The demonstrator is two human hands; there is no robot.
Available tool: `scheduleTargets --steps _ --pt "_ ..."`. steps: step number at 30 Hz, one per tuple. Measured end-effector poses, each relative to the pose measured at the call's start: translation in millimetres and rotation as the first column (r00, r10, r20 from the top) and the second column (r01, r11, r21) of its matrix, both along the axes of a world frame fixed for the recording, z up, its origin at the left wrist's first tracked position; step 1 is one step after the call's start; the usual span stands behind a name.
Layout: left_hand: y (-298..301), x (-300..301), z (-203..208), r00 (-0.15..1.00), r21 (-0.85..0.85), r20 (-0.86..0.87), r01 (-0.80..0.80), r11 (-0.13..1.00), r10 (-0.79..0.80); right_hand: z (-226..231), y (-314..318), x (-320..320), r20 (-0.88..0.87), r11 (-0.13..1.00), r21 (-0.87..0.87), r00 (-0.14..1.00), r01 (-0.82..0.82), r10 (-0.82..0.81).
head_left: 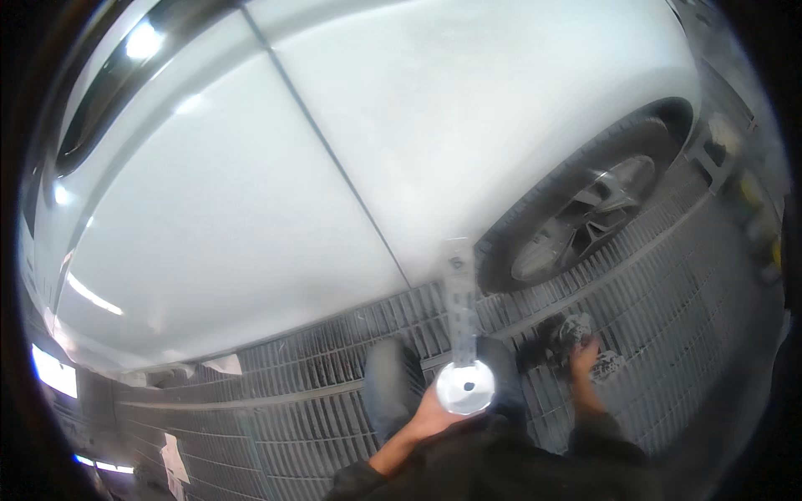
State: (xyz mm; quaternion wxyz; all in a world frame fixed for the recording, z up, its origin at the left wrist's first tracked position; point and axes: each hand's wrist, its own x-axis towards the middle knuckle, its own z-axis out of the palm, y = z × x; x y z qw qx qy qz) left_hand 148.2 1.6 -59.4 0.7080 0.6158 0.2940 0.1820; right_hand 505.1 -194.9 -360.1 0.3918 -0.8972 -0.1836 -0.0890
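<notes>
My left hand (424, 417) grips a tool topped by a round white cup lid (465, 388). A flat grey strip (459, 292) runs up from it toward the lower edge of a white car's body panel (251, 209). My right hand (584, 361) reaches down to the metal floor grating (668, 317), its fingers against a speckled dark-and-white thing (573, 329) that may be a shoe or a rag. Blur hides whether the hand grips it. My bent knees in dark trousers (388, 388) sit between both hands.
The car fills the upper view, with a seam (334, 159) between two panels and a wheel with a grey rim (585, 221) at right. White scraps (174, 459) lie on the grating at lower left. Yellow-marked equipment (756, 209) stands far right.
</notes>
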Motion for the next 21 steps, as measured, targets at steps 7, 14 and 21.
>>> scheduleTargets --steps 7,14,21 --pt "5 19 -8 0.993 0.099 0.064 0.095 0.990 -0.102 323 112 -28 -0.362 0.601 0.666 0.514 -0.441 0.778" --pt "11 32 -8 0.969 0.066 0.160 0.180 0.982 -0.188 462 152 -94 -0.263 0.265 0.256 0.196 -0.930 0.945" --pt "8 33 14 0.976 0.036 0.165 0.136 0.990 -0.140 485 153 -116 -0.091 0.189 -0.097 0.198 -0.977 0.976"
